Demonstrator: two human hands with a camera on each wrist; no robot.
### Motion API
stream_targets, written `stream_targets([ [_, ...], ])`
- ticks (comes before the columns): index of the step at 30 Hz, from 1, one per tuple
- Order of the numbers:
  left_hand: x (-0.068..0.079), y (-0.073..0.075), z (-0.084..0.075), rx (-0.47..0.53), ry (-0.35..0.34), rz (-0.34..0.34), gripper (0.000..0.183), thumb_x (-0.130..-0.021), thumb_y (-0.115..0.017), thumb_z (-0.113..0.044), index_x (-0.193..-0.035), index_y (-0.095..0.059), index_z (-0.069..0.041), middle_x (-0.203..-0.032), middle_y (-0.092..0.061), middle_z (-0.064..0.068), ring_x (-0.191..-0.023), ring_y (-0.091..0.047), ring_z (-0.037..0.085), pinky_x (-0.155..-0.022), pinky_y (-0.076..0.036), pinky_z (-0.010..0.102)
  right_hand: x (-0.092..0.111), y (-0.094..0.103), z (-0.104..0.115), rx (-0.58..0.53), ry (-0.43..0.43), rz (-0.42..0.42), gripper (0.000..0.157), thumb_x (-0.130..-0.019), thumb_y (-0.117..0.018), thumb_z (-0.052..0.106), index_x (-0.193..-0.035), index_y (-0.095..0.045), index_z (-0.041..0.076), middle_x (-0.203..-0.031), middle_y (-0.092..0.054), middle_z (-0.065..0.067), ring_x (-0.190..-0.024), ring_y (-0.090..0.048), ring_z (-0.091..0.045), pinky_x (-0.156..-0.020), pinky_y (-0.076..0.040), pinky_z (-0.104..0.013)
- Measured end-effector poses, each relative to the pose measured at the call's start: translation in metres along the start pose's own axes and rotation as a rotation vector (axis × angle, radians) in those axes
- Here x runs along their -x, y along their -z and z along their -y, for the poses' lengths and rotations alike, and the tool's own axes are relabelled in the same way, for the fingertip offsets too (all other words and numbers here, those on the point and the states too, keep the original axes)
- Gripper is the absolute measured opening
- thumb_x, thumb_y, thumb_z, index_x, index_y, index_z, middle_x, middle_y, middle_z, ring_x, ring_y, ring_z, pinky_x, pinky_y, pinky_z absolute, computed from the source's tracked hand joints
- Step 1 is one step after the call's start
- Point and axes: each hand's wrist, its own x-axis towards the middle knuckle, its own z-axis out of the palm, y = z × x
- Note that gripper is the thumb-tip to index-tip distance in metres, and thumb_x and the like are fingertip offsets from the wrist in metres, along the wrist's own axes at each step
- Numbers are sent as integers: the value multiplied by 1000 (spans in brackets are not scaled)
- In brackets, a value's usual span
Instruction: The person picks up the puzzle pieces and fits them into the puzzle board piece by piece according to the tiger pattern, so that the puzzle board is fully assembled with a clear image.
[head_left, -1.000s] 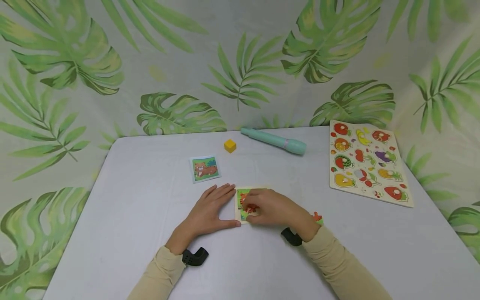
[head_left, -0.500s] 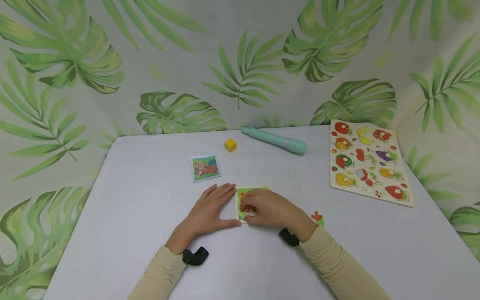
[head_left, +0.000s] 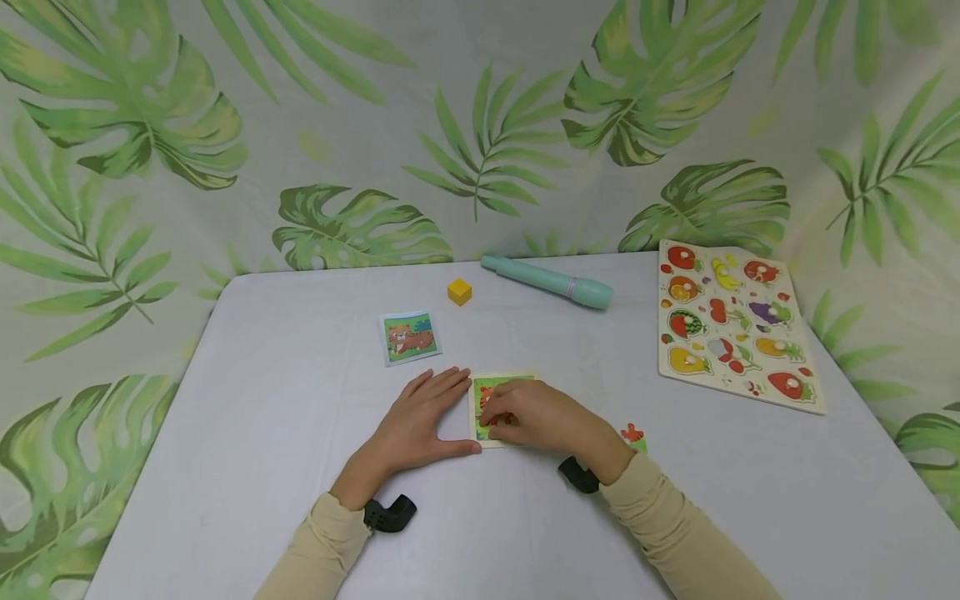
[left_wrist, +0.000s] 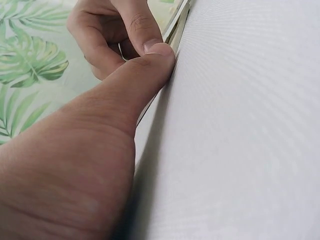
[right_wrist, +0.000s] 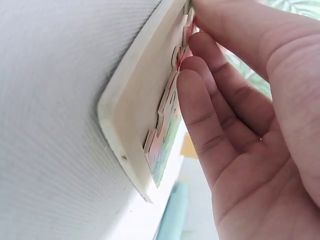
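Note:
A small wooden jigsaw board point(right_wrist: 132, 102) lies on the table between my hands, with a green and red picture showing in its tray. My left hand point(head_left: 416, 425) lies with fingers straight at the board's left side, and its thumb touches the lower left corner. Over the board, my right hand point(head_left: 543, 417) pinches a puzzle piece point(right_wrist: 188, 27) at the tray; fingers and thumb hide most of it. Other fitted pieces point(right_wrist: 159, 150) run along one side of the tray, next to bare wood. A loose red and green piece point(head_left: 633, 436) lies beside my right wrist, partly hidden.
Behind my left hand lies a square tiger picture card point(head_left: 411, 337). A yellow cube point(head_left: 460, 292) and a teal tube with a wider end point(head_left: 551, 281) are near the back edge. At the right lies a fruit knob puzzle point(head_left: 708, 308).
My right hand and wrist have shifted slightly left over the board, and its fingers have moved a little at the piece. The left hand has stayed in place.

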Motion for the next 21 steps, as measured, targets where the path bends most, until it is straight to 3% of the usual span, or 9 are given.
stream_targets([
  [12,0,-1,0,-9,-5,-4,99,-84,-73,-68,-157,-44,-8,-166,-38,3,-156,-30,20,-129,-19,49,7,7,2,6,3,30,15,-90,-81,22,-105,-80,18,-103,-73,9,-89,-61,-7,-82,-53,-24],
  [21,0,-1,-1,-15,-1,-8,99,-83,-73,-69,-157,-44,-8,-166,-38,3,-155,-31,21,-129,-19,47,24,18,2,23,2,4,17,-89,-81,21,-106,-79,16,-104,-74,7,-100,-65,-9,-91,-56,-30],
])
